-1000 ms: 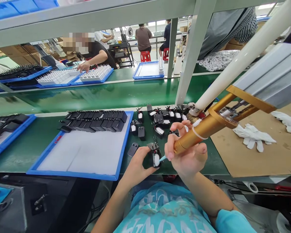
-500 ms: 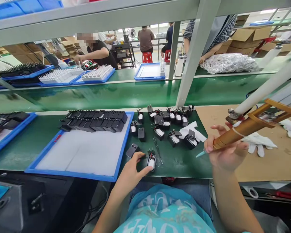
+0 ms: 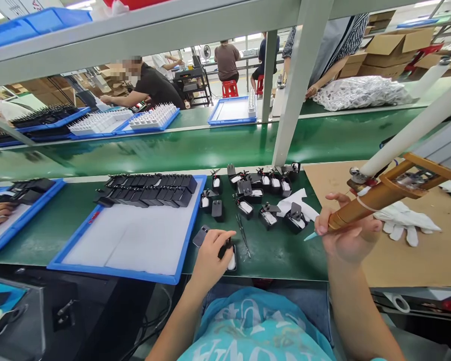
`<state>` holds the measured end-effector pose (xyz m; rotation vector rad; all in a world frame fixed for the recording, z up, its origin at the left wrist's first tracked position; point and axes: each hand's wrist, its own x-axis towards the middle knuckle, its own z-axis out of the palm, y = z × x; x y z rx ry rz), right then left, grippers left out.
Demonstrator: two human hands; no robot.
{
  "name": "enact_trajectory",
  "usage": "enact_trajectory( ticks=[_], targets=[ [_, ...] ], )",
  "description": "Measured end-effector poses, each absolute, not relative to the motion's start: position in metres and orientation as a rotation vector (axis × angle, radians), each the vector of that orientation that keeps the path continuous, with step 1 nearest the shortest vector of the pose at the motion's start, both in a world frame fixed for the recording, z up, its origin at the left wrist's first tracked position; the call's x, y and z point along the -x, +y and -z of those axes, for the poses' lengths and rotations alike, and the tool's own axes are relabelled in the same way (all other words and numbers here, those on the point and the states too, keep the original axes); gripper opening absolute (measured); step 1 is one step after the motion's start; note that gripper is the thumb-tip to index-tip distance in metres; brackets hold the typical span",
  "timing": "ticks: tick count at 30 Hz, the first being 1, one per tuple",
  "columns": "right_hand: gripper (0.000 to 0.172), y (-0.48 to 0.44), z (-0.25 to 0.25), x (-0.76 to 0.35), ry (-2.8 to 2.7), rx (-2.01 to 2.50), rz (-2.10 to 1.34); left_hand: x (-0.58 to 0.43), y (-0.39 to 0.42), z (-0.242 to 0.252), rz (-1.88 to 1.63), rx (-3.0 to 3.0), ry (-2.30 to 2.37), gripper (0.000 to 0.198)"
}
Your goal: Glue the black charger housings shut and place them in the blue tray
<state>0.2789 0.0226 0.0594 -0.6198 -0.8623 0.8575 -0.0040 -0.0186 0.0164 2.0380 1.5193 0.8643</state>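
Head view: the left hand bends over the black case at the near middle, I can't tell if gripping, and pushing could tip it, while the right hand holds the gold tube

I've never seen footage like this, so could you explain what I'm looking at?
There is no robot: a person works with bare hands, seen forward and down from a camera on their head. The left hand is at a small black-and-white part; its fingers partly hide it, so I can't tell whether it's gripped. The right hand holds a gold-coloured tool with a pale blue tip, away from that part. On the green surface lie tweezers, similar parts and a blue-rimmed tray with black units in rows.
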Motion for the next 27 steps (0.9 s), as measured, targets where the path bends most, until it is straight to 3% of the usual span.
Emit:
enact_trajectory(
  ticks=[2,6,12,19,27],
  targets=[
    [0.049,0.023,-0.059,-0.280,-0.862,0.614,-0.849,0.000,-0.032,-0.021,-0.775,-2.184,1.645,0.039],
    [0.048,0.023,-0.059,-0.282,-0.862,0.619,-0.846,-0.011,-0.050,-0.014,-0.622,-2.257,1.845,0.088],
    [0.048,0.020,-0.058,-0.286,-0.862,0.601,-0.863,-0.004,-0.033,-0.009,-0.673,-2.249,1.780,0.093],
    [0.047,0.017,-0.057,-0.289,-0.852,0.599,-0.853,0.016,-0.019,-0.031,-0.547,-2.082,1.446,0.079],
    [0.046,0.017,-0.057,-0.289,-0.830,0.646,-0.850,0.014,-0.012,-0.028,-0.737,-2.036,1.480,0.041]
  ],
)
